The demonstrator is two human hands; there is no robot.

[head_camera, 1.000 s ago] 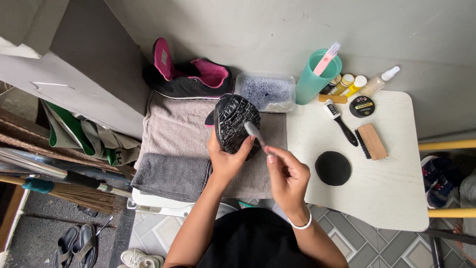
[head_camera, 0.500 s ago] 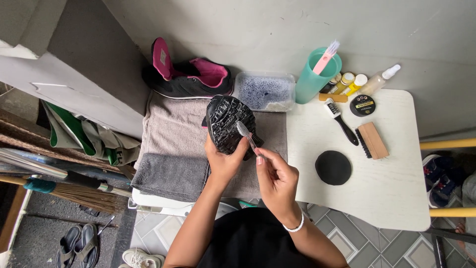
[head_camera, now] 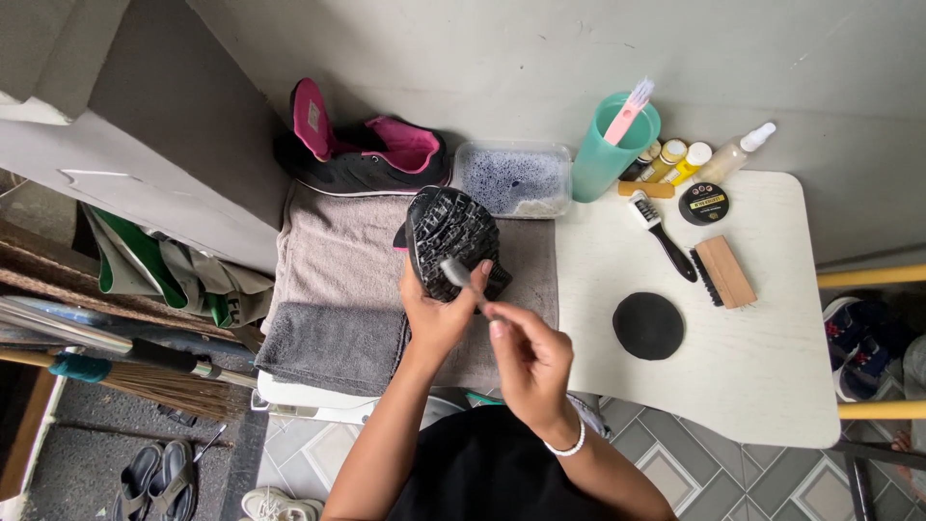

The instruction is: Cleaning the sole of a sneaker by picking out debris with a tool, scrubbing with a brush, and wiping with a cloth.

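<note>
While the left hand [head_camera: 434,314] grips the shoe [head_camera: 451,241] over the towel [head_camera: 338,256], the right hand [head_camera: 531,362] pinches a small brush [head_camera: 461,278].

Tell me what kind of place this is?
Likely a makeshift shoe-cleaning spot at a home: a white table against a bare wall with brushes and small bottles, towels, and a broom alongside.

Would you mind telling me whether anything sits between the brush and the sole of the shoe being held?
Nothing visible does: the right hand sets the brush straight on the shoe, which the left hand holds.
</note>
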